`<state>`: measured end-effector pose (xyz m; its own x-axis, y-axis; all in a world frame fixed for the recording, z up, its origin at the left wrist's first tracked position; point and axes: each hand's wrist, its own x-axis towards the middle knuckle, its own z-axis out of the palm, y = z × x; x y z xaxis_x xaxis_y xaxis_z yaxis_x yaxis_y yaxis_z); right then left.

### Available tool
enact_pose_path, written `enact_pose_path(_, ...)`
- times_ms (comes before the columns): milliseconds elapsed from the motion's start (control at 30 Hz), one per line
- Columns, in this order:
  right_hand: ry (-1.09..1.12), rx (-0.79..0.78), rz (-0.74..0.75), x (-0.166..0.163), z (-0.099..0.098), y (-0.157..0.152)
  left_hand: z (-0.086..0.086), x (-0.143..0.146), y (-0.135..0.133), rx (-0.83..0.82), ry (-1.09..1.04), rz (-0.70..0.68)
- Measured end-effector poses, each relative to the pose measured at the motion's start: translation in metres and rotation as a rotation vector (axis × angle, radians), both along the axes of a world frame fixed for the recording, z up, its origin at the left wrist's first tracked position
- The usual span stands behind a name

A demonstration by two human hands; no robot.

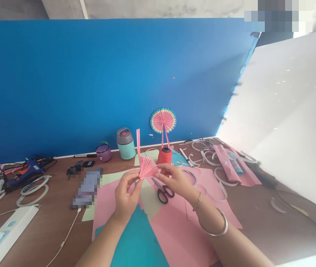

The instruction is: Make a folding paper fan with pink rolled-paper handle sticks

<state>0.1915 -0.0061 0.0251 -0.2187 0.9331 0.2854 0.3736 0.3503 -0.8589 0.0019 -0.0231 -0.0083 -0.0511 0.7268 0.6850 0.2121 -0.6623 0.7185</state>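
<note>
A pleated pink paper fan (147, 167) is partly spread between my two hands above the table. My left hand (127, 194) pinches it at the lower left, near where the folds meet and a narrow pink strip stands upright. At the fan's right edge, my right hand (176, 178) holds the outer pleats between thumb and fingers. Black-handled scissors (163, 193) lie just below my right hand on the coloured paper. Behind the fan stands a red thread spool (164, 155), and a finished round paper fan (163, 121) leans against the blue partition.
Pink paper sheets (174, 230) and a teal sheet (135, 241) cover the table before me. To the left are a phone (88, 188), a power strip (10, 233) and a blue glue gun (31, 170). A turquoise jar (126, 146) stands at the back. White strip coils (224, 178) lie right.
</note>
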Motion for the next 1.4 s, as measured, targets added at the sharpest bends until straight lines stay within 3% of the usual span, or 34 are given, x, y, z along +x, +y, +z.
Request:
enact_pose_path(267, -0.079, 0.173, -0.105, 0.016, 0.001, 0.006, 0.003, -0.005, 0.01, 0.094, 0.457, 0.323)
enact_pose_path(500, -0.079, 0.252, -0.068, 0.017, -0.005, 0.009, -0.012, -0.011, 0.018, -0.057, 0.636, 0.231)
enact_pose_path(800, 0.242, 0.498, -0.189, 0.006, 0.01, -0.014, -0.017, 0.002, 0.016, -0.142, 0.521, 0.228)
enact_pose_path(1033, 0.295, 0.525, -0.106, -0.008, 0.008, -0.024, -0.013, 0.002, 0.017, -0.151, 0.455, 0.223)
enact_pose_path(1200, 0.359, 0.457, -0.109, -0.01, 0.006, -0.025, -0.017, 0.008, 0.015, -0.172, 0.478, 0.118)
enact_pose_path(1400, 0.383, 0.456, -0.058, -0.011, 0.006, -0.026, -0.021, 0.016, 0.014, -0.221, 0.279, 0.177)
